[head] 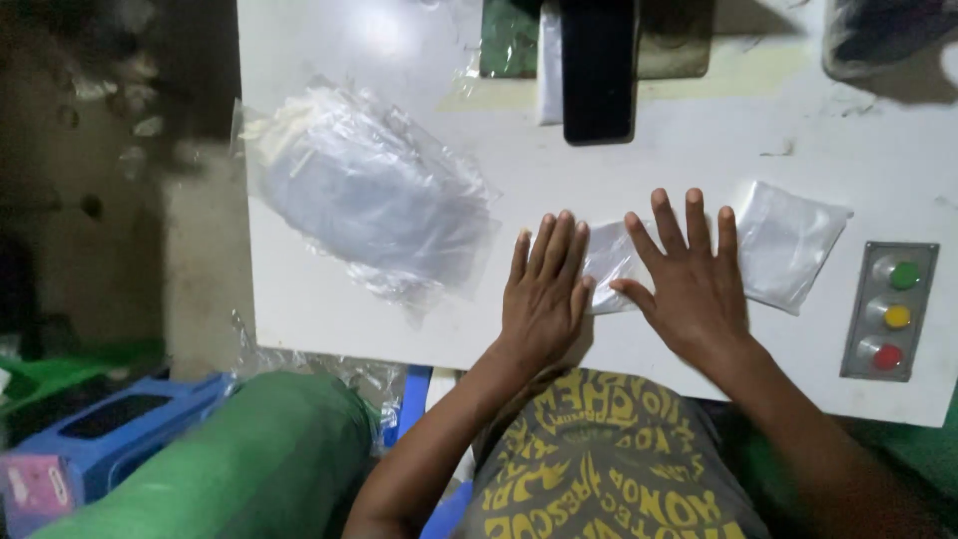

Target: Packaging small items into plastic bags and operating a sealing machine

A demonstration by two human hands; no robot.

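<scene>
From the head camera, both hands lay flat, palms down, on a smooth white table [329, 309]. The left hand [544, 294] had its fingers straight and close together, gripping nothing; its fingertips rested at the left edge of a small clear plastic pouch [609, 262]. The right hand [689, 284] had its fingers spread apart, likewise clamped on nothing, and it pressed down on the pouch's right part, thumb pointing toward the left hand.

The pouch was thin, glossy and slightly crinkled, with something white inside (what exactly could not be told). It lay flat near the table's front edge, between and under the two hands, its long axis running left to right across the table.

Just beside the right hand lay a second flat pouch [788, 245], squarish and turned at a slant. Well to the left sat a loose heap of clear plastic bags [369, 195], wrinkled and shiny. At the far right was a grey rectangular button panel [890, 310] with round green, yellow and red buttons in a column. A dark, upright rectangular block [597, 70] stood at the table's far side.
</scene>
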